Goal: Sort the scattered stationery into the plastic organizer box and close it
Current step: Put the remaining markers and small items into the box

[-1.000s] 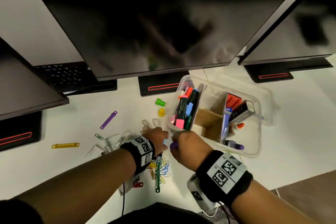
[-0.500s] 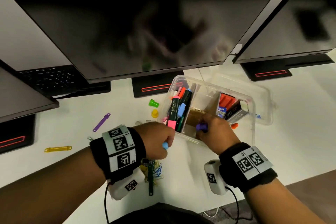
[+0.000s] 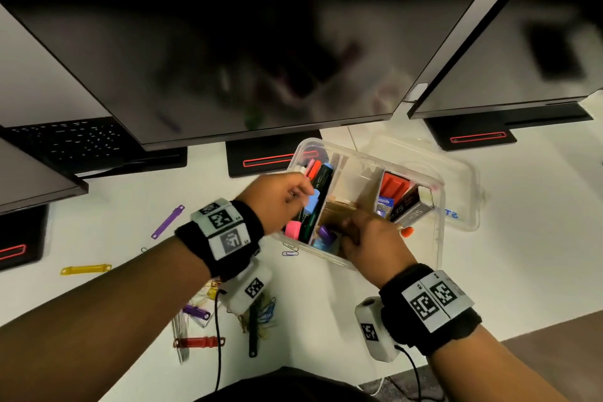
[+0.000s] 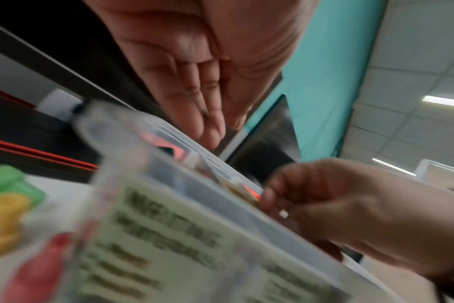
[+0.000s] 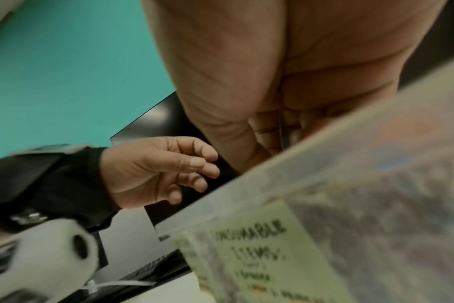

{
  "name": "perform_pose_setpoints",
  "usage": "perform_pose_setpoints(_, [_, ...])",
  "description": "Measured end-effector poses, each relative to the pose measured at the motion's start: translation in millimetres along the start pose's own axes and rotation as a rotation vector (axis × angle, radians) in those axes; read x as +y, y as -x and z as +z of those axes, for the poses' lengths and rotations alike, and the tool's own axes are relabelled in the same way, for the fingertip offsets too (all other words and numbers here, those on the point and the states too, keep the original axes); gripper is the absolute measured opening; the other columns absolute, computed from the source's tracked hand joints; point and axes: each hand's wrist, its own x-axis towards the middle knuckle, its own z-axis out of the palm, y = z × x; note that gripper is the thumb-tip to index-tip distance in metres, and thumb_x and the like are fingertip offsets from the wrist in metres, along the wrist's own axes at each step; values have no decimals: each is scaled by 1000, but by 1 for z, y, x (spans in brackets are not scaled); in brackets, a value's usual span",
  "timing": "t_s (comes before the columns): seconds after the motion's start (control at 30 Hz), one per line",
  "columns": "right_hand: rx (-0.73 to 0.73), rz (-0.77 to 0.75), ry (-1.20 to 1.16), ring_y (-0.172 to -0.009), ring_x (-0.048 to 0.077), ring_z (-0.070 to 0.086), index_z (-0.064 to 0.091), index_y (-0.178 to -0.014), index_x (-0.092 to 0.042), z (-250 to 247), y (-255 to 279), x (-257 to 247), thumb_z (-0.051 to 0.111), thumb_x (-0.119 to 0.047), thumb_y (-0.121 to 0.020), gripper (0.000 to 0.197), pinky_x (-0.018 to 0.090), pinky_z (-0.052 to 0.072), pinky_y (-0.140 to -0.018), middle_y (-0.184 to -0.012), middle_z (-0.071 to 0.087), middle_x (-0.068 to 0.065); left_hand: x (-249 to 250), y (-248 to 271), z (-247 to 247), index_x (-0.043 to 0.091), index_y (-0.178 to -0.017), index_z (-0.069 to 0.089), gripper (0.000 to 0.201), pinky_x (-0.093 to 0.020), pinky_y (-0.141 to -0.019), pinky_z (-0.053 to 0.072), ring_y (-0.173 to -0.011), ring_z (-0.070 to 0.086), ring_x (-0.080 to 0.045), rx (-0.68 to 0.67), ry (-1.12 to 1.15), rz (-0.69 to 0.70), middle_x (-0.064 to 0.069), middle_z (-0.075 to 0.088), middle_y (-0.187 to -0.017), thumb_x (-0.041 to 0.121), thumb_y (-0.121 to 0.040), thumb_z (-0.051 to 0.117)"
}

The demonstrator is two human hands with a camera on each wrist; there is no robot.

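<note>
Both hands have come forward from the scattered clips to the organizer box since the earlier frames. Left hand hovers at center frame over the box's left compartment, above the markers; its fingers are loosely bent with the tips apart, and the wrist views show nothing clamped in that grip. Just off its fingertips a light blue piece lies among the markers, and whether it touches the fingers cannot be told. Right hand reaches down into the middle compartment near the front wall, fingers curled downward beside a purple cap; the box rim hides the fingertips, so the state of that grip cannot be told. The right compartment holds an orange item and dark small boxes. The clear lid lies behind and to the right of the box on the white bench.

At lower left of the frame, paper clips, a red fastener, a yellow fastener and a purple fastener lie on the bench. Dark monitors fill the upper frame.
</note>
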Motion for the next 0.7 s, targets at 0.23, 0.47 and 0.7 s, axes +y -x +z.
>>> perform_pose_setpoints(0.23, [17,-20,234,-84,24,62,61,-95,-21,23,-2,2,43,-40,-90,26,29,46,-64,-92,67,0,-86,-45,-23,22,-109,61,24,-26,-89,44,-102,58,-20,-20,-436,-222,-1,58,-118,15,-87,55])
perform_pose_setpoints(0.47, [69,-60,268,-72,24,63,59,-79,-21,33,-3,6,18,-45,-81,48,28,44,-56,-78,68,-1,-100,-66,11,30,-139,36,70,-44,-115,28,-142,21,-31,-259,-605,-208,-4,16,-156,32,-79,70])
perform_pose_setpoints(0.7, [102,-58,272,-69,20,62,60,-78,-21,35,-4,8,21,-43,-82,45,23,37,-53,-76,67,-3,-98,-53,31,26,-144,22,89,-50,-106,37,-132,34,-35,-302,-542,-211,-7,23,-149,39,-73,73])
